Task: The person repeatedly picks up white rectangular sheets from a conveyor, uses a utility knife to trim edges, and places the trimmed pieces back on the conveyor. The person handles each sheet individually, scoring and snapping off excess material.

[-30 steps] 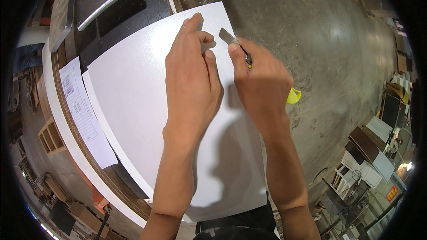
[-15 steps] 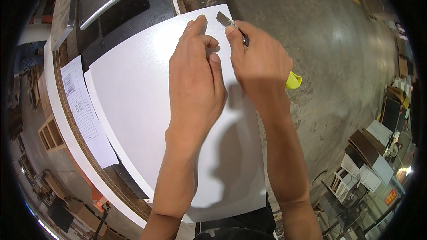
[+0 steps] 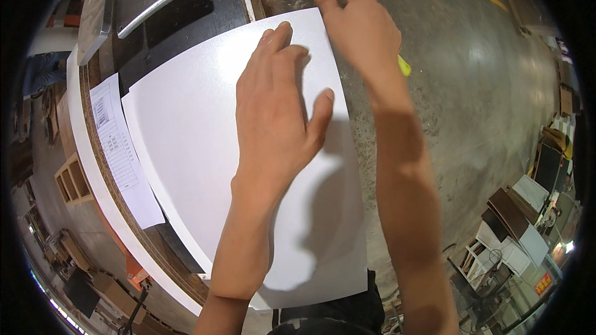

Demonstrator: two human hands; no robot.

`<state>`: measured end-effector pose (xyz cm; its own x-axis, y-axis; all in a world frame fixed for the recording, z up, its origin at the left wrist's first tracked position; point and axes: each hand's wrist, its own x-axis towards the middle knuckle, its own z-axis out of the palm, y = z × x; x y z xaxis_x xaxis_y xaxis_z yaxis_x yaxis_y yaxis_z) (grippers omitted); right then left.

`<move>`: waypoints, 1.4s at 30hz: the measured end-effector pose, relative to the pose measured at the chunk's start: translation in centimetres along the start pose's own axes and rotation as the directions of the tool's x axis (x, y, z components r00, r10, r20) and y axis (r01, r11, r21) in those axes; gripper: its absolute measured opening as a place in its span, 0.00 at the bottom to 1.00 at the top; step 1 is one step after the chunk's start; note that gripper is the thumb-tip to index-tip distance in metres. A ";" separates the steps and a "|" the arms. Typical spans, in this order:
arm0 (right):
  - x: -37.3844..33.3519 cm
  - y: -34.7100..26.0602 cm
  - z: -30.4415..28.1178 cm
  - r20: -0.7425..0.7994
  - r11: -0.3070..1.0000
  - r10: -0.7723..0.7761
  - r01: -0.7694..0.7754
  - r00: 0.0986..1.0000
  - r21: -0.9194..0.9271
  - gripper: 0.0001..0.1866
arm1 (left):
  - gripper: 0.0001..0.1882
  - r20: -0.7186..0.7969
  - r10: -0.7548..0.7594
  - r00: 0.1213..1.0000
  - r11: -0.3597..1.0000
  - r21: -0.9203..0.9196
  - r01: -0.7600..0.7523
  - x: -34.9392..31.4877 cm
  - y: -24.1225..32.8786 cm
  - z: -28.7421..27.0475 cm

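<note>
A large white board (image 3: 198,130) lies flat on the bench before me. My left hand (image 3: 273,99) rests on it palm down, the fingers loosely bent and the thumb spread away. Just beyond the board's far right corner, my right hand (image 3: 363,28) is closed around a utility knife. The knife's yellow handle end (image 3: 404,66) sticks out on the right side of my wrist. Its blade end, past my thumb, is smeared and mostly hidden.
A printed paper sheet (image 3: 124,149) lies along the board's left side. Beyond the board, a dark panel with a metal edge (image 3: 152,9) stands on the bench. Concrete floor (image 3: 472,105) stretches to the right, with stacked panels (image 3: 512,211) at the lower right.
My right hand has moved away from me with the knife, from over the board's right edge to past its far corner. My left thumb has spread outward; that hand stays in place.
</note>
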<state>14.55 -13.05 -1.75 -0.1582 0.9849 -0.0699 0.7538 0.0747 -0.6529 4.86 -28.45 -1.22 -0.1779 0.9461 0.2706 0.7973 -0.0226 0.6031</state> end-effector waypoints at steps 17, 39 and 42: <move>3.8 6.5 -0.2 0.192 0.540 -0.312 0.007 0.930 0.842 0.09 | 0.35 0.167 0.060 0.984 0.943 0.315 -0.111 -0.8 0.3 0.3; 3.0 4.6 -1.5 -0.067 0.537 -0.834 0.835 0.547 0.121 0.08 | 0.18 -0.219 -0.116 0.969 0.989 -0.111 0.093 -0.5 -0.9 1.6; 2.1 5.4 -2.0 -0.079 0.519 -0.842 0.841 0.534 0.154 0.07 | 0.19 -0.218 -0.137 0.966 0.988 -0.096 0.118 -0.6 -1.4 1.8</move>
<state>19.59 -10.29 -3.90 -0.6682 0.4757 0.5719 0.1602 0.8428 -0.5138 4.90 -28.41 -3.55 -0.4065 0.8469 0.3427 0.7117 0.0583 0.7001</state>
